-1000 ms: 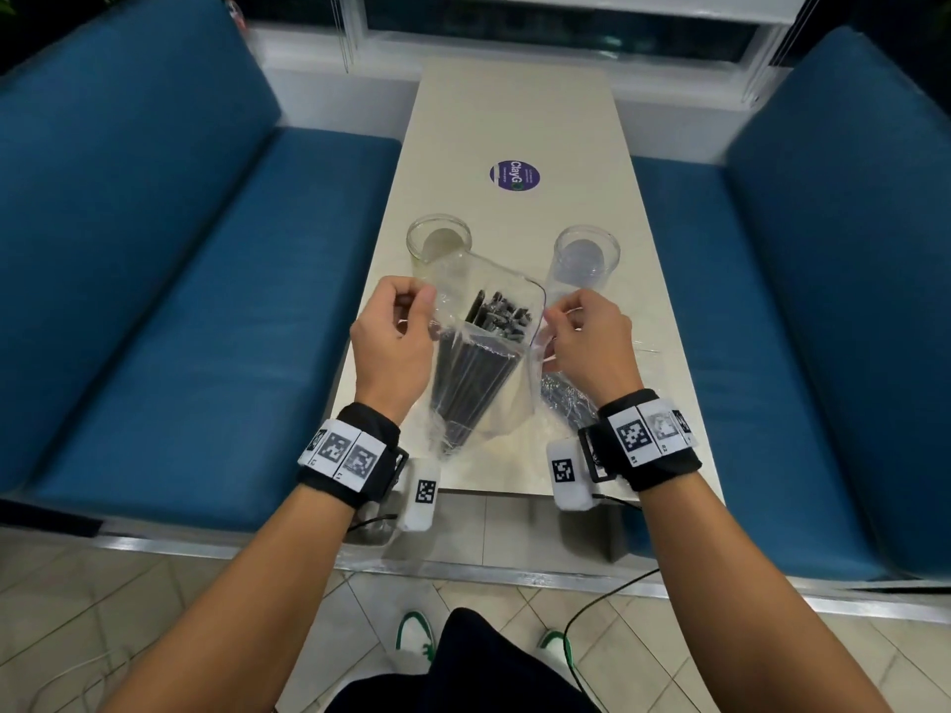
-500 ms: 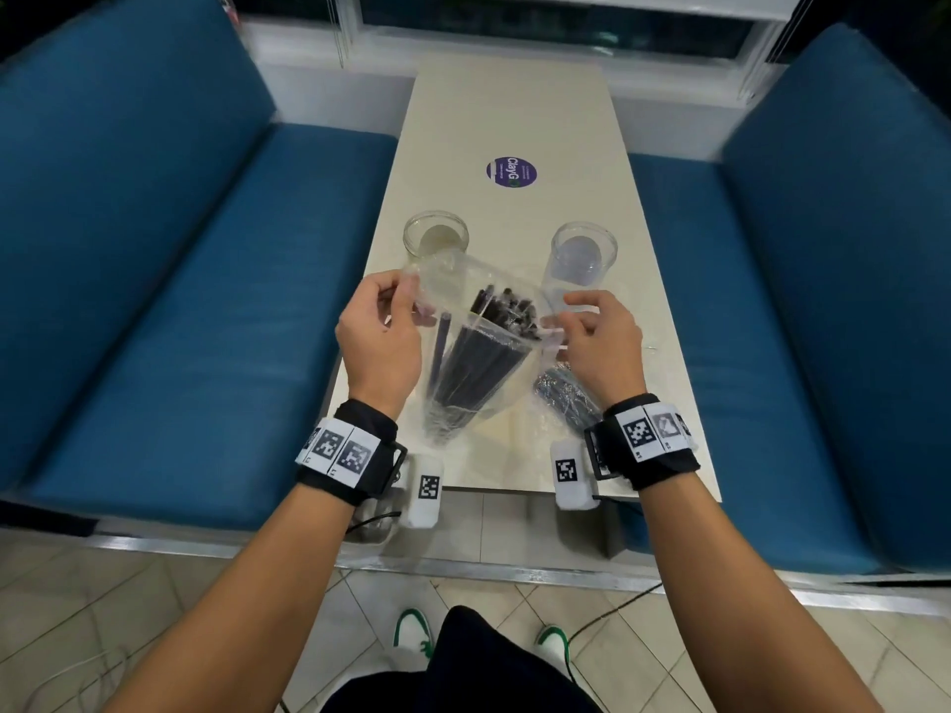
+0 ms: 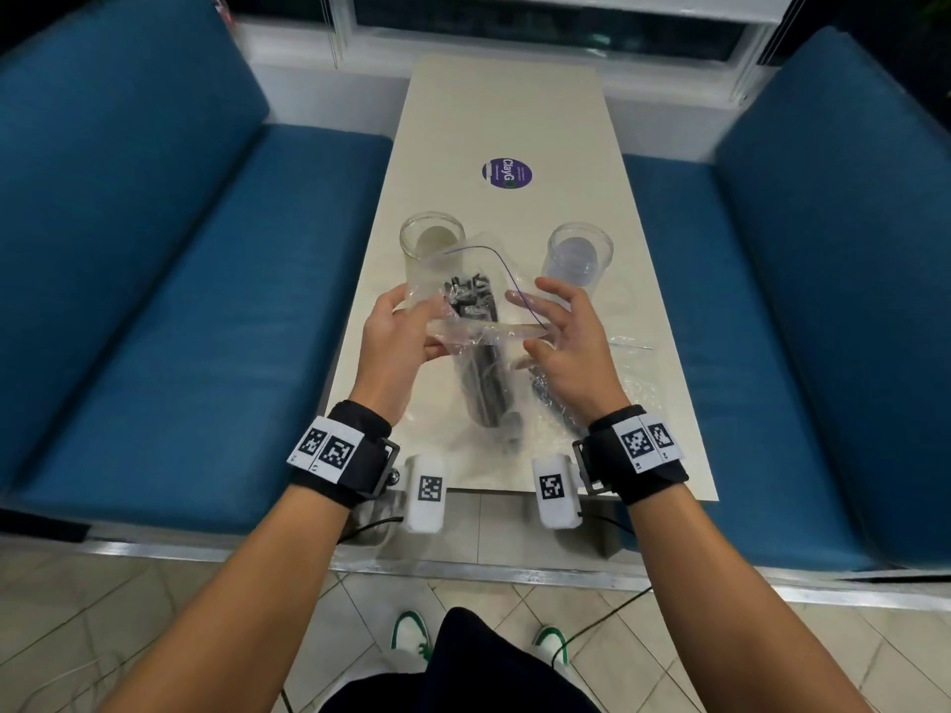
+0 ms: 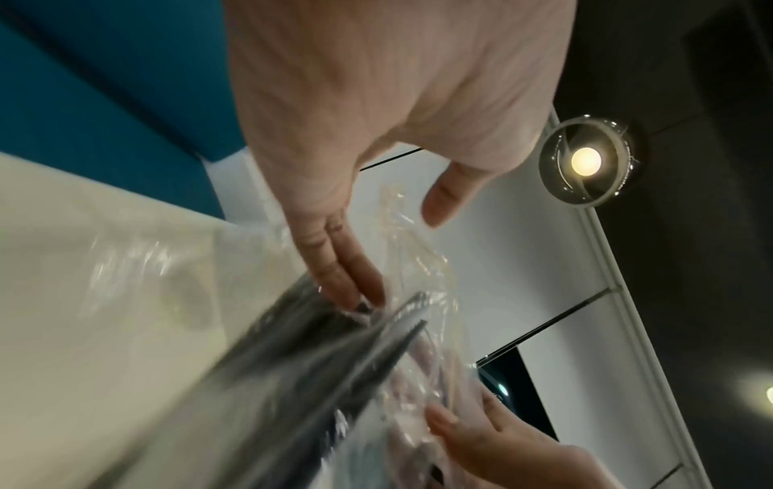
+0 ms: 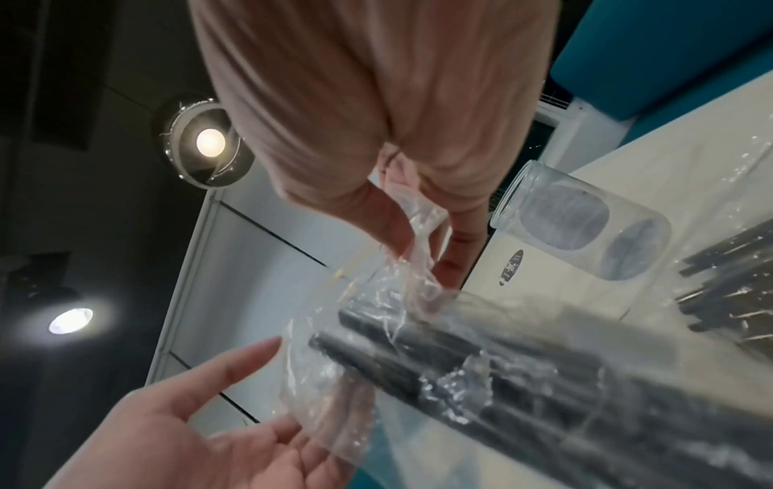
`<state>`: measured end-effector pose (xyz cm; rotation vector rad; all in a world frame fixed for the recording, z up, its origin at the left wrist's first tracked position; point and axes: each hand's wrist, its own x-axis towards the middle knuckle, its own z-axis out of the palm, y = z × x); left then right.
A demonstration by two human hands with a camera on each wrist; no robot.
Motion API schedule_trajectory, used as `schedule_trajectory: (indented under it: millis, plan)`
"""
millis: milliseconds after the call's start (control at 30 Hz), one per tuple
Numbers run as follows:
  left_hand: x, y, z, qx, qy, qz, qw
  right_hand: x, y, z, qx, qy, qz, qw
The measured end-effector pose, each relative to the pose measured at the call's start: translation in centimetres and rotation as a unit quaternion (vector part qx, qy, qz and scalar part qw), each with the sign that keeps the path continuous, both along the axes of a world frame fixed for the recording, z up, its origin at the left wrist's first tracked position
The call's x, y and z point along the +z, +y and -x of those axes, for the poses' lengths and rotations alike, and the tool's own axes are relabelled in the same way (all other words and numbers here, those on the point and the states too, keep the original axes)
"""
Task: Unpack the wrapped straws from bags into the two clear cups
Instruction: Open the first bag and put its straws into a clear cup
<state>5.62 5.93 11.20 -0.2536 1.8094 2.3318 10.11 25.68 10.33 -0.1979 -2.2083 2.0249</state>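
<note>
Opening step: right hand (image 3: 566,347) pinches the clear plastic bag (image 3: 465,272) mouth, left hand (image 3: 401,331) braces it, fingers (image 4: 347,274) straight; next, extract black wrapped straws (image 3: 486,383).

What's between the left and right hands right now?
The clear bag of dark wrapped straws, mouth open, spans the gap between the left hand and right hand; the head view shows it.

glossy clear plastic bag (image 3: 463,267); matt cream table (image 3: 504,110)
</note>
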Motion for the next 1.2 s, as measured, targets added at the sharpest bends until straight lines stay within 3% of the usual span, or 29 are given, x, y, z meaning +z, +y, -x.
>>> schedule_trajectory:
  millis: [267,433,567,667,800,933,1033,1200]
  plan:
    - [-0.1,0.2,0.2,-0.026,-0.044,0.148,0.988,-1.5,-0.8,-0.2,0.057,-0.001,0.064,0.996]
    - [-0.6,-0.3,0.6,-0.027,-0.065,0.097,0.993,-1.6,-1.3,-0.5,0.083,-0.02,-0.01,0.996]
    - [-0.4,-0.5,0.6,-0.014,-0.062,0.081,0.995,-1.5,-1.1,-0.7,0.157,-0.056,-0.067,0.984]
    - [-0.2,-0.8,0.4,-0.024,-0.066,0.042,0.997,-2.0,-1.7,-0.3,0.116,-0.049,-0.132,0.983]
    - [0.7,-1.4,0.4,-0.052,-0.057,0.071,0.995,-2.9,-2.1,0.0,0.049,-0.026,-0.018,0.998]
    - [1.2,-2.1,1.2,-0.084,-0.051,0.135,0.986,-3.2,-1.6,-0.3,0.061,-0.032,0.09,0.994]
    - [0.1,-1.8,2.2,-0.047,-0.028,0.124,0.991,-3.1,-2.0,-0.2,0.06,-0.041,0.102,0.992]
    - [-0.7,-1.2,2.4,-0.009,0.01,0.125,0.992,-2.7,-2.9,-0.3,-0.012,-0.007,0.089,0.996]
